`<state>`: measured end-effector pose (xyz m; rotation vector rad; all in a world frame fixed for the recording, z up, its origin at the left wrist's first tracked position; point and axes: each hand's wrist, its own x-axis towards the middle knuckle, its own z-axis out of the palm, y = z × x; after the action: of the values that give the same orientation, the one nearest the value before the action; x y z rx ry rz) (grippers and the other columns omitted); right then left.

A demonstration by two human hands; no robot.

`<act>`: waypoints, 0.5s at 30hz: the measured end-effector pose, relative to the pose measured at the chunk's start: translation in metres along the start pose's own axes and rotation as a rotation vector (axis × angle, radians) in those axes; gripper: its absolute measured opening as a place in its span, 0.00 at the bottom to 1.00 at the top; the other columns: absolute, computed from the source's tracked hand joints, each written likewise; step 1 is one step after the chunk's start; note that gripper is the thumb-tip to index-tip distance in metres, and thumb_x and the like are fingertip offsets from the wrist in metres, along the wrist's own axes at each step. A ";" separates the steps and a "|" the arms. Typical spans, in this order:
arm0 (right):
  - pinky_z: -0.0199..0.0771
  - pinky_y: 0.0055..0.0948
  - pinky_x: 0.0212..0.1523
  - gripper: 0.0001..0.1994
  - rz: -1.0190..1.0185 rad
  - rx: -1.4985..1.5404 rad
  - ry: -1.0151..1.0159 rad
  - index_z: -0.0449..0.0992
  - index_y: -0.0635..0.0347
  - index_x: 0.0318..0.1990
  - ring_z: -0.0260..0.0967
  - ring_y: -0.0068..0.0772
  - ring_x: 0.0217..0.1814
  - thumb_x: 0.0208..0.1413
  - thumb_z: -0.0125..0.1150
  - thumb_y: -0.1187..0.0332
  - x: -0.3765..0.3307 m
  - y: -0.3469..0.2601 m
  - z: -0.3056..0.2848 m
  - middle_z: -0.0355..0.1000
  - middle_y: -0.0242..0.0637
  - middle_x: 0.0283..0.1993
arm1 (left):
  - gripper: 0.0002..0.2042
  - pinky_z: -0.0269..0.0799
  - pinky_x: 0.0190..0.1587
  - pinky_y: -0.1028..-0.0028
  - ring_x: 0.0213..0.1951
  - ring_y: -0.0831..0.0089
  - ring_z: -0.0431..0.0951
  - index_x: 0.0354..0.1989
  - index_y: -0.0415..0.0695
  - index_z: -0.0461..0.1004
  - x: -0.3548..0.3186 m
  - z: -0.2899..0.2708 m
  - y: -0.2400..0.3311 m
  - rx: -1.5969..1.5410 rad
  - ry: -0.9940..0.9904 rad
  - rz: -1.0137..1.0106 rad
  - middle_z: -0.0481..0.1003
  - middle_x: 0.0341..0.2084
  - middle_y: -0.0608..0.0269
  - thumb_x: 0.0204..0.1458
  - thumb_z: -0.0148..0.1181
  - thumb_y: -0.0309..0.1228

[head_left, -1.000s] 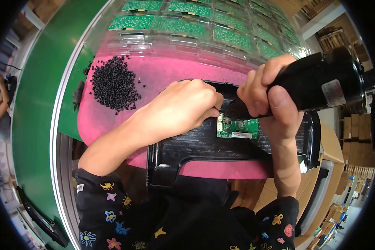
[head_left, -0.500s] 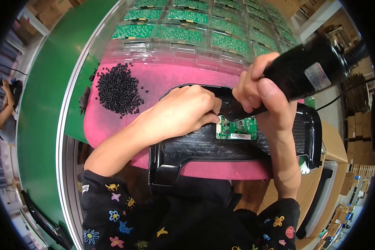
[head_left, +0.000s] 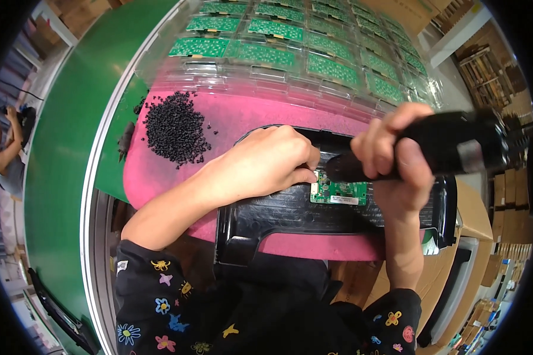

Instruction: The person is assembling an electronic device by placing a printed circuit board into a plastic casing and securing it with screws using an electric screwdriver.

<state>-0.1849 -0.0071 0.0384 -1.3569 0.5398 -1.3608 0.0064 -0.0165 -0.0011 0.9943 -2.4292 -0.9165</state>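
here hands (head_left: 266,168) pin board (head_left: 339,192), probably gripping driver (head_left: 450,148).

Both forearms rise from the lower edge, sleeves pushed back near the elbows. The left hand (head_left: 263,165) lies palm down, fingers curled, thumb and fingertips pinched together at its right side. The right hand (head_left: 394,163) is clenched in a fist, wrist bent, knuckles up.

A heap of small black pellets (head_left: 175,130) is seen on a pink mat (head_left: 249,115), behind which clear trays (head_left: 314,77) of green circuit boards (head_left: 266,54) are ranged; cardboard boxes (head_left: 477,204) are stacked at right.
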 end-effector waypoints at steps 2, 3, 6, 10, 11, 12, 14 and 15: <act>0.59 0.26 0.23 0.16 -0.061 0.138 -0.017 0.63 0.59 0.46 0.56 0.22 0.18 0.57 0.59 0.62 -0.002 -0.007 -0.003 0.59 0.28 0.19 | 0.09 0.71 0.37 0.59 0.33 0.50 0.76 0.31 0.38 0.76 -0.001 0.000 0.001 0.004 0.015 0.034 0.76 0.27 0.54 0.47 0.65 0.31; 0.58 0.26 0.26 0.16 -0.072 0.136 0.007 0.64 0.55 0.47 0.56 0.22 0.19 0.57 0.59 0.58 -0.003 -0.012 -0.003 0.59 0.26 0.19 | 0.09 0.71 0.37 0.59 0.33 0.50 0.76 0.31 0.38 0.76 -0.001 0.000 0.002 0.003 0.018 0.030 0.76 0.27 0.54 0.47 0.65 0.31; 0.56 0.22 0.29 0.13 -0.135 0.224 0.004 0.64 0.53 0.43 0.53 0.16 0.20 0.59 0.54 0.57 -0.006 -0.019 0.001 0.58 0.21 0.20 | 0.09 0.71 0.34 0.60 0.32 0.50 0.76 0.31 0.37 0.76 -0.002 -0.001 0.002 -0.123 0.118 0.128 0.75 0.26 0.55 0.46 0.66 0.30; 0.58 0.23 0.30 0.15 -0.137 0.203 0.000 0.63 0.51 0.46 0.56 0.17 0.21 0.59 0.56 0.55 -0.012 -0.029 -0.007 0.60 0.22 0.21 | 0.10 0.71 0.31 0.62 0.29 0.52 0.76 0.30 0.36 0.75 0.003 0.002 0.001 -0.241 0.131 0.237 0.74 0.24 0.54 0.45 0.67 0.29; 0.59 0.25 0.30 0.17 -0.138 0.196 -0.008 0.64 0.50 0.49 0.59 0.20 0.22 0.60 0.56 0.53 -0.014 -0.030 -0.011 0.62 0.24 0.22 | 0.10 0.71 0.30 0.62 0.28 0.53 0.76 0.30 0.36 0.75 0.004 0.003 0.000 -0.248 0.152 0.261 0.74 0.24 0.54 0.45 0.68 0.28; 0.59 0.25 0.30 0.18 -0.128 0.162 -0.048 0.64 0.49 0.49 0.60 0.20 0.22 0.60 0.57 0.52 -0.014 -0.031 -0.015 0.63 0.24 0.23 | 0.10 0.71 0.30 0.62 0.28 0.53 0.76 0.30 0.36 0.75 0.004 0.004 -0.001 -0.254 0.147 0.264 0.74 0.24 0.54 0.45 0.68 0.28; 0.58 0.23 0.30 0.16 -0.128 0.179 -0.051 0.63 0.50 0.46 0.58 0.18 0.21 0.59 0.57 0.55 -0.013 -0.033 -0.009 0.62 0.23 0.22 | 0.10 0.70 0.30 0.64 0.28 0.54 0.76 0.30 0.36 0.75 0.002 0.004 -0.003 -0.164 0.134 0.280 0.74 0.24 0.55 0.45 0.67 0.29; 0.57 0.21 0.30 0.13 -0.131 0.198 -0.061 0.63 0.51 0.43 0.56 0.16 0.20 0.58 0.57 0.58 -0.013 -0.033 -0.007 0.60 0.22 0.21 | 0.10 0.70 0.30 0.64 0.28 0.54 0.76 0.30 0.36 0.75 0.001 0.004 -0.003 -0.169 0.129 0.282 0.74 0.24 0.55 0.45 0.67 0.29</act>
<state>-0.2058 0.0121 0.0605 -1.2845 0.2712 -1.4336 0.0045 -0.0172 -0.0056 0.6119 -2.2656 -0.9091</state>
